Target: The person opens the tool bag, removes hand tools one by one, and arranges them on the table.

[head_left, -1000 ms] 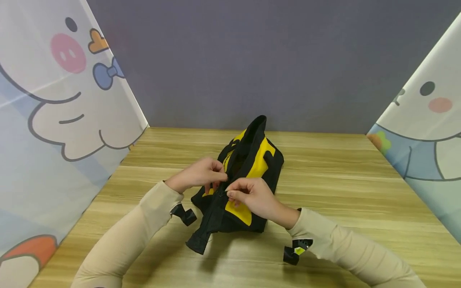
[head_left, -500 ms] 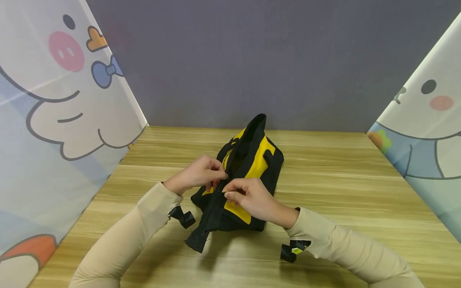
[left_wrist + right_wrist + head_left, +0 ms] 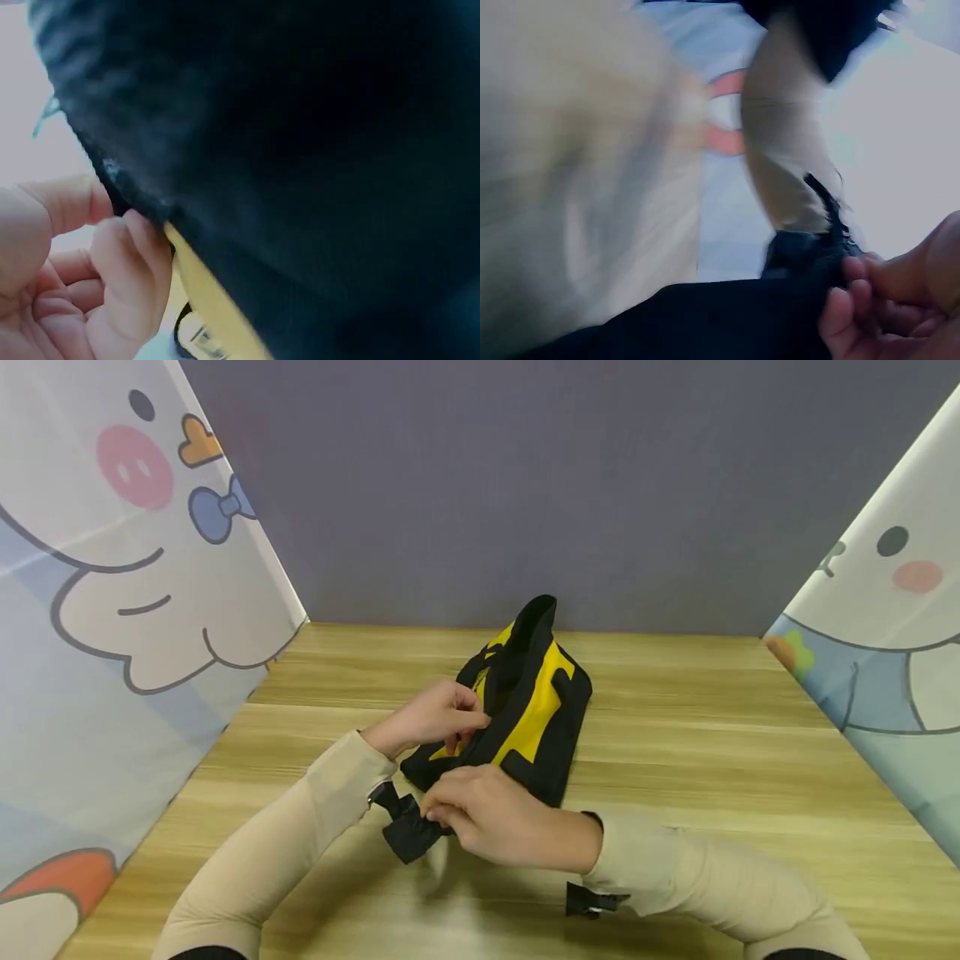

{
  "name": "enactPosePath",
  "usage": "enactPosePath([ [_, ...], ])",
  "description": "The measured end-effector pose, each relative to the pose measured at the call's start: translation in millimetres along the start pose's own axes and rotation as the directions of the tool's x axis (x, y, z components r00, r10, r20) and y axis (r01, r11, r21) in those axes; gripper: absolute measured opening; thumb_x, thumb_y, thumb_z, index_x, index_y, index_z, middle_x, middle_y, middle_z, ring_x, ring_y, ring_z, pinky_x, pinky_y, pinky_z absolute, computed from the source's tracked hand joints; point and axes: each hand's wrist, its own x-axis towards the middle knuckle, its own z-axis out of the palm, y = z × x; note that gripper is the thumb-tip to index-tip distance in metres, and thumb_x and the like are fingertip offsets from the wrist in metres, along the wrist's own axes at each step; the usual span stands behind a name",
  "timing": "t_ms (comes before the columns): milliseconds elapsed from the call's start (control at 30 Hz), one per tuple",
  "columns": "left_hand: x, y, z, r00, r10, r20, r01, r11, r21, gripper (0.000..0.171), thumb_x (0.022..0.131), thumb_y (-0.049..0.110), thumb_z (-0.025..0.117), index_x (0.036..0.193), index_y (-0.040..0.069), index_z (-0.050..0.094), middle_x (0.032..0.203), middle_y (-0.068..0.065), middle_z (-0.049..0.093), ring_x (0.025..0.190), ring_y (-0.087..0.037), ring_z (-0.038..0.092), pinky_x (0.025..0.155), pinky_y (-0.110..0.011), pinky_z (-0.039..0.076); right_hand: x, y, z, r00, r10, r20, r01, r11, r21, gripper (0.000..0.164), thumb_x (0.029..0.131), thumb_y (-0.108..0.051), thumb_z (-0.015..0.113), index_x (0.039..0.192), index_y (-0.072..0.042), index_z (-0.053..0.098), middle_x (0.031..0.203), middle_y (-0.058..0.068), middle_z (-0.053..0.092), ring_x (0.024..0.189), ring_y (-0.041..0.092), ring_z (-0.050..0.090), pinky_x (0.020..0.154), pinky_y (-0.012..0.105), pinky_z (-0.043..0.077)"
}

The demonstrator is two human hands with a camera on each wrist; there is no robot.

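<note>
A black and yellow fabric bag [image 3: 558, 743] stands on the table, its long top opening gaping at the far end. My left hand [image 3: 448, 714] pinches the left edge of that opening; in the left wrist view its thumb and fingers [image 3: 131, 262] hold the black edge. Lower down, my right hand [image 3: 491, 818] pinches the black strip at the bag's near end [image 3: 411, 837]. In the right wrist view, the fingertips of the right hand [image 3: 889, 304] close on black cloth [image 3: 742, 319]. A zipper slider cannot be made out, and the bag's inside is dark.
The wood-grain table [image 3: 712, 735] extends around the bag. A grey panel [image 3: 480, 493] stands at the back. Cartoon-printed sheets flank the table at left [image 3: 150, 610] and right [image 3: 900, 610]. Black wrist mounts hang below both sleeves.
My right hand has moved toward me and left, down the zipper line to the bag's near end. My left hand has shifted slightly right, still holding the edge.
</note>
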Motion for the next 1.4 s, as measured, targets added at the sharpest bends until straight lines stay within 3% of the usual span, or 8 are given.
enactPosePath([
  [67,0.1,2.1,-3.7,1.0,-0.011,0.003,0.011,1.0,0.017,0.031,0.098,0.011,0.061,0.067,0.006,0.061,0.061,-0.009,0.059,0.044,-0.017,0.054,0.047,-0.035,0.056,-1,-4,0,0.998,-0.067,-0.002,0.067,0.996,-0.066,0.009,0.092,0.003,0.066,0.092,-0.003,0.072,0.087,0.002,0.069,0.072,0.002,0.058,0.067,0.009,0.048],
  [400,-7.2,-2.5,-15.7,0.999,-0.046,0.019,0.046,0.998,-0.034,0.028,0.098,0.012,0.061,0.071,0.005,0.063,0.066,-0.008,0.061,0.055,-0.024,0.058,0.049,-0.036,0.058,-8,2,-1,0.999,-0.013,0.035,0.011,0.999,0.035,0.007,0.093,-0.003,0.068,0.096,-0.005,0.075,0.085,-0.001,0.069,0.063,-0.009,0.047,0.056,0.007,0.046],
  [600,-9.3,-7.4,-21.8,0.998,-0.061,0.03,0.064,0.993,-0.1,0.023,0.098,0.012,0.061,0.078,0.003,0.066,0.072,-0.008,0.061,0.065,-0.025,0.061,0.052,-0.036,0.06,-10,16,-14,0.998,0.011,0.066,-0.02,0.99,0.136,0.013,0.091,-0.011,0.073,0.102,-0.005,0.076,0.088,-0.003,0.071,0.072,-0.005,0.059,0.064,0.014,0.055],
  [700,-10.2,-8.3,-24.5,0.996,-0.068,0.051,0.074,0.989,-0.129,0.022,0.098,0.012,0.061,0.08,0.002,0.067,0.075,-0.007,0.06,0.069,-0.022,0.062,0.054,-0.036,0.06,-11,27,-24,0.998,0.004,0.068,-0.014,0.99,0.14,0.014,0.089,-0.011,0.075,0.101,-0.005,0.076,0.088,-0.002,0.071,0.076,-0.002,0.063,0.069,0.017,0.057],
  [900,-12.7,-9.0,-27.7,0.994,-0.082,0.072,0.094,0.98,-0.178,0.02,0.098,0.009,0.06,0.081,0.001,0.066,0.077,-0.008,0.06,0.072,-0.023,0.064,0.056,-0.034,0.06,-14,49,-48,0.998,-0.05,-0.026,0.05,0.999,-0.018,0.012,0.086,-0.006,0.077,0.098,-0.006,0.076,0.089,-0.001,0.071,0.072,0.004,0.061,0.06,0.023,0.056],
  [1033,-15.5,-9.7,-28.8,0.993,-0.084,0.078,0.098,0.976,-0.197,0.013,0.095,0.006,0.06,0.09,-0.003,0.068,0.078,-0.008,0.064,0.069,-0.021,0.063,0.057,-0.036,0.061,-14,63,-58,0.98,-0.137,-0.144,0.108,0.975,-0.196,0.014,0.081,-0.001,0.079,0.095,-0.004,0.075,0.088,0.002,0.069,0.073,0.013,0.06,0.058,0.027,0.054],
  [1200,-18.6,-7.9,-29.0,0.99,-0.095,0.101,0.113,0.975,-0.19,0.012,0.087,0.0,0.064,0.098,-0.006,0.065,0.081,-0.008,0.066,0.071,-0.02,0.066,0.057,-0.036,0.061,-14,78,-62,0.956,-0.211,-0.202,0.124,0.92,-0.372,0.022,0.079,0.001,0.08,0.098,-0.002,0.072,0.098,0.008,0.065,0.09,0.023,0.059,0.076,0.036,0.054],
  [1400,-20.8,-4.3,-28.8,0.986,-0.096,0.135,0.12,0.977,-0.177,0.027,0.083,-0.002,0.064,0.109,-0.01,0.061,0.088,-0.009,0.066,0.076,-0.021,0.068,0.056,-0.031,0.06,-14,88,-65,0.963,-0.218,-0.16,0.126,0.884,-0.45,0.028,0.082,0.001,0.075,0.11,-0.003,0.071,0.116,0.017,0.062,0.111,0.034,0.057,0.095,0.049,0.049],
])
